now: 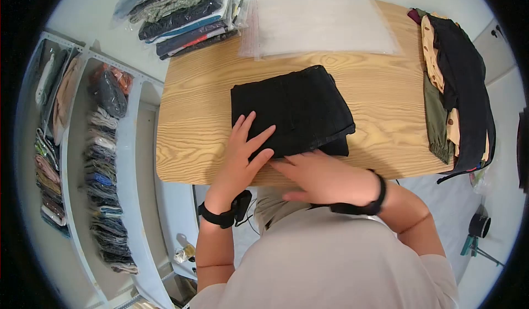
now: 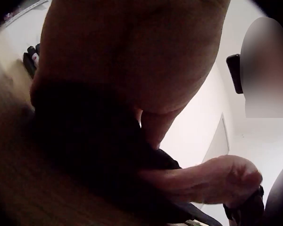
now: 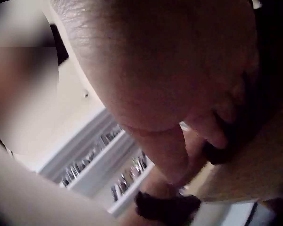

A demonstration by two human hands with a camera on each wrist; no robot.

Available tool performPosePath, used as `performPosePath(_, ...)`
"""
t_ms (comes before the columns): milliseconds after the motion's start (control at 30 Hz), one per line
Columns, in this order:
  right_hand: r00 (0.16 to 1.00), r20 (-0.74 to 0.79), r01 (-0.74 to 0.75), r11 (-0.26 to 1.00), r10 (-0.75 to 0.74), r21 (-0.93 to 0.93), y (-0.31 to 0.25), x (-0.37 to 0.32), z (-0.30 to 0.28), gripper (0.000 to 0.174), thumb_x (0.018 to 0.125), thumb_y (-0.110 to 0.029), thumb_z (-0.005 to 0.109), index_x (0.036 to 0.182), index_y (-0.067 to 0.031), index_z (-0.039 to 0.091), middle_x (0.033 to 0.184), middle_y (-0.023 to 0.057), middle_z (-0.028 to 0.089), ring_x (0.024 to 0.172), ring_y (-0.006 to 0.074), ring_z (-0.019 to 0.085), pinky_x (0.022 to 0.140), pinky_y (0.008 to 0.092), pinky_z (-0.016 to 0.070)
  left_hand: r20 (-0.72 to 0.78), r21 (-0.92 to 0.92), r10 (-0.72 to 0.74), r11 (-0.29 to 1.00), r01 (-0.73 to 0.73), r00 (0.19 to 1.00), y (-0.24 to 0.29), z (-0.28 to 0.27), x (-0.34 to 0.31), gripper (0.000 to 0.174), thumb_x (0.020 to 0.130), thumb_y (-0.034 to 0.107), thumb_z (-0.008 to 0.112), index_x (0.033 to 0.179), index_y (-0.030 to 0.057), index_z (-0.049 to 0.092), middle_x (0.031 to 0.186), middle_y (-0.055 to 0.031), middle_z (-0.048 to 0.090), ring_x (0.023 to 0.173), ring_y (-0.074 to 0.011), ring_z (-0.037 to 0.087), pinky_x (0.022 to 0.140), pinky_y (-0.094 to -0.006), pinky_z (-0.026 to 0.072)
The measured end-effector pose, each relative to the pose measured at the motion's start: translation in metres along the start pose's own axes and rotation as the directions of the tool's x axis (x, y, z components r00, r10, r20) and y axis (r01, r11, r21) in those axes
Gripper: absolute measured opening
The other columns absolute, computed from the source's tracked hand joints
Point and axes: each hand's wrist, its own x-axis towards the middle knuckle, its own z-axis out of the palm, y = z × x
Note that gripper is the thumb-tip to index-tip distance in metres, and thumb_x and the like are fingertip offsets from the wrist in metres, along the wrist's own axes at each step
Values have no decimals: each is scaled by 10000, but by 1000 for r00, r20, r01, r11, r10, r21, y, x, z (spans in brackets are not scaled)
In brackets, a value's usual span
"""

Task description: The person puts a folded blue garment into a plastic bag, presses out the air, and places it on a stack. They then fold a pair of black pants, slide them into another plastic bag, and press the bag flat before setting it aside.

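Note:
A folded black garment (image 1: 292,108) of denim-like cloth, with seams showing, lies on the wooden table in front of the person. The left hand (image 1: 242,152) rests on its left near part with fingers spread over the cloth. At the garment's near edge is the right hand (image 1: 330,177), slightly blurred, its fingers stretched toward the left hand and touching the cloth. The right wrist view shows the fingertips (image 3: 218,136) against the dark fabric. In the left wrist view the garment (image 2: 94,141) is a dark shape under the palm.
Clear plastic bags (image 1: 325,25) lie flat at the table's back. A stack of bagged folded clothes (image 1: 187,20) stands at back left. Loose clothes (image 1: 460,77) are piled along the right edge. A shelf rack (image 1: 135,171) with bagged garments stands left of the table (image 1: 193,116).

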Motion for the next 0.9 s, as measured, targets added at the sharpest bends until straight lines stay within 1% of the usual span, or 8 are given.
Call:
performPosePath(33, 952, -206, 230, 973, -228, -16, 11, -18, -3, 367, 817, -240, 633, 1083, 11, 596, 998, 194, 632, 854, 371, 622, 768, 395, 510, 3, -12, -6, 1000, 6, 1000, -1, 1, -2, 409, 884, 255, 572, 1287, 190, 546, 1474, -183, 265, 1377, -367, 195, 1111, -449, 177)
performPosePath(100, 953, 141, -303, 827, 268, 474, 6, -39, -62, 342, 818, -228, 645, 1064, 3, 589, 1014, 154, 630, 855, 290, 624, 796, 356, 492, 4, -29, -17, 999, 17, 1000, -3, 3, -6, 401, 882, 249, 575, 1280, 198, 554, 1476, -185, 261, 1380, -365, 189, 1111, -452, 175)
performPosePath(200, 799, -242, -244, 664, 551, 707, 50, -41, -54, 440, 850, -316, 639, 1110, 30, 558, 980, 90, 653, 792, 194, 624, 713, 306, 497, -62, 45, 30, 999, -27, 998, -8, 7, -8, 472, 891, 228, 569, 1348, 166, 473, 1477, -190, 256, 1383, -345, 190, 1113, -421, 182)
performPosePath(267, 483, -490, -268, 655, 726, 706, 73, -34, -45, 432, 870, -340, 630, 1044, 53, 583, 912, 45, 646, 763, 115, 597, 672, 254, 484, -327, -303, -249, 941, 148, 912, -14, 12, -4, 544, 919, 208, 538, 1410, 73, 346, 1469, -185, 273, 1377, -306, 217, 1105, -373, 208)
performPosePath(300, 480, -496, -267, 659, 723, 703, 79, -33, -44, 432, 870, -340, 630, 1044, 53, 583, 912, 45, 646, 763, 115, 597, 672, 254, 484, -329, -303, -242, 942, 141, 913, -18, 13, -3, 544, 919, 208, 538, 1410, 73, 346, 1469, -185, 273, 1377, -306, 217, 1105, -373, 208)
performPosePath(400, 556, -26, -269, 210, 831, 940, 75, -29, -49, 418, 852, -330, 661, 1017, 50, 603, 898, 60, 660, 769, 133, 619, 674, 252, 489, -104, -865, -605, 447, 228, 790, -25, 12, -8, 586, 923, 225, 558, 1385, -28, 301, 1386, -178, 390, 1296, -281, 365, 1077, -387, 259)
performPosePath(600, 819, 330, -179, -338, 469, 924, 70, -24, -42, 353, 854, -135, 611, 1158, 39, 570, 1101, 141, 641, 967, 252, 639, 862, 374, 519, 281, -958, -419, -177, 226, 863, -8, 2, -8, 468, 869, 126, 604, 1283, -2, 427, 1215, -106, 542, 1101, -222, 530, 915, -367, 444)
performPosePath(900, 825, 344, -87, -502, 447, 861, 59, -61, -18, 403, 831, -64, 611, 1217, 18, 531, 1149, 150, 611, 1018, 267, 614, 921, 394, 485, 192, -914, -376, 268, 305, 906, -6, 17, -1, 565, 819, 75, 614, 1338, 13, 398, 1244, -121, 522, 1113, -226, 521, 937, -344, 428)
